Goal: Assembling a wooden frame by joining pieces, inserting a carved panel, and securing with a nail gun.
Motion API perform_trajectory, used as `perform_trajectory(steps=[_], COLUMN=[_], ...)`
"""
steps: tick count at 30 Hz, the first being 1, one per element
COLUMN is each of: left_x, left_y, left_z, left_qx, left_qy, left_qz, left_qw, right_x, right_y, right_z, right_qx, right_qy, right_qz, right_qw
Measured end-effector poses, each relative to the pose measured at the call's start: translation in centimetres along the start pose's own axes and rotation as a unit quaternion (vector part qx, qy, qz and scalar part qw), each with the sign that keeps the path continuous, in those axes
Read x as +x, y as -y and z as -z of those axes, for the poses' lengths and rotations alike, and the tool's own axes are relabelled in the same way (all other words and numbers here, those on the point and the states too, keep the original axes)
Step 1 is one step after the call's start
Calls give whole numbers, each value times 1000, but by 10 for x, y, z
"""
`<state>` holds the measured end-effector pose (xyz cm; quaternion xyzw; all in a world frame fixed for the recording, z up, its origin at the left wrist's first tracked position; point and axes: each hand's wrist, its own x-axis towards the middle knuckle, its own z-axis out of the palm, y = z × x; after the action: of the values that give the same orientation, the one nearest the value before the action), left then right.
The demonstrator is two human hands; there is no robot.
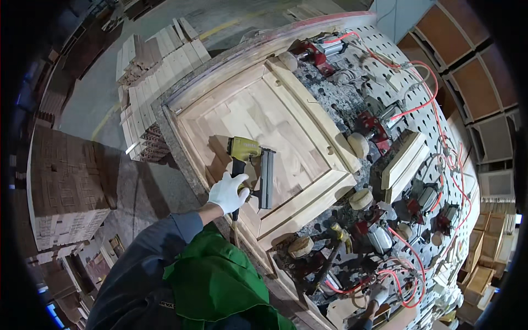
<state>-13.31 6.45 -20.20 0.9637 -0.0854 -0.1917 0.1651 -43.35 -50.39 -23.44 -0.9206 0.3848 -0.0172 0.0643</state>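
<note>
My left hand (pixel 226 192), in a white glove, is closed around the black grip of a yellow-green nail gun (pixel 245 148). The gun's long grey magazine (pixel 266 180) hangs over a framed wooden panel (pixel 242 118), which lies on the workbench. A hose fitting shows under the grip. Low on the right is my right hand (pixel 378 294), also gloved, beside red air hoses (pixel 396 275) and some wooden pieces (pixel 344 309). Its fingers are too small and partly hidden to make out. A hammer (pixel 333 254) lies between the panel and that hand.
Red pneumatic clamps (pixel 375 131) with round wooden pads (pixel 358 145) line the panel's right side on the perforated metal bench (pixel 407 88). Wooden strips (pixel 404 165) lie among them. Timber stacks (pixel 159 71) stand on the floor to the left, and a tall stack (pixel 66 181) nearer me.
</note>
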Motion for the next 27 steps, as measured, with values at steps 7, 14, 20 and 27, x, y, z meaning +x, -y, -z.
perform_trajectory(steps=[7, 14, 20, 27], left_x=[0, -2, 5, 5], left_y=[-3, -1, -4, 0], left_z=[4, -1, -13, -9], left_qx=[-11, -12, -2, -16], left_qy=[21, 8, -11, -6], left_qz=[9, 3, -18, -31], left_qw=[1000, 1000, 1000, 999], right_x=[13, -18, -112, -92], right_y=[18, 15, -32, -39], right_z=[24, 30, 50, 41], right_qx=[53, 122, 92, 80], right_qy=[2, 13, 38, 49], right_qz=[26, 6, -79, -160], right_qw=[998, 992, 992, 983])
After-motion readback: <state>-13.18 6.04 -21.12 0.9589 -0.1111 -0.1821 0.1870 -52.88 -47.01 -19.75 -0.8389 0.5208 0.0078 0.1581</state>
